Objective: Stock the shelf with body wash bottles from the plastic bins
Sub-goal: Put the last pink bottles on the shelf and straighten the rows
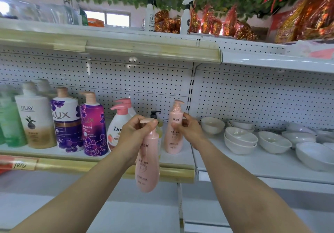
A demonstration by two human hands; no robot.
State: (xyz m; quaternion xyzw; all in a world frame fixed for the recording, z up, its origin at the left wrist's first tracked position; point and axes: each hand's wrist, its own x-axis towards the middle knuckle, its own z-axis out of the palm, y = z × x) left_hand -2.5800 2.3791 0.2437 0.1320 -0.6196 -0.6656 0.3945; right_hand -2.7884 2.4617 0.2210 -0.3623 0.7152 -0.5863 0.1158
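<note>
Left hand (134, 130) pinching hanging pink bottle (147, 162) by its pump, right hand (188, 127) gripping shelved pink bottle (173, 133)

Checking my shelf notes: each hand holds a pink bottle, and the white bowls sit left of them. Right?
No: the head view shows the white bowls to their right. The left hand does hold the hanging pink bottle, the right hand the standing pink bottle.

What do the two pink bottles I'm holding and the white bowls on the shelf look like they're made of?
The hanging pink bottle in the left hand and the standing pink bottle in the right hand: probably plastic, smooth, soft satin sheen, moulded pump tops. The white bowls: glossy, likely glazed ceramic, though melamine would look alike.
</note>
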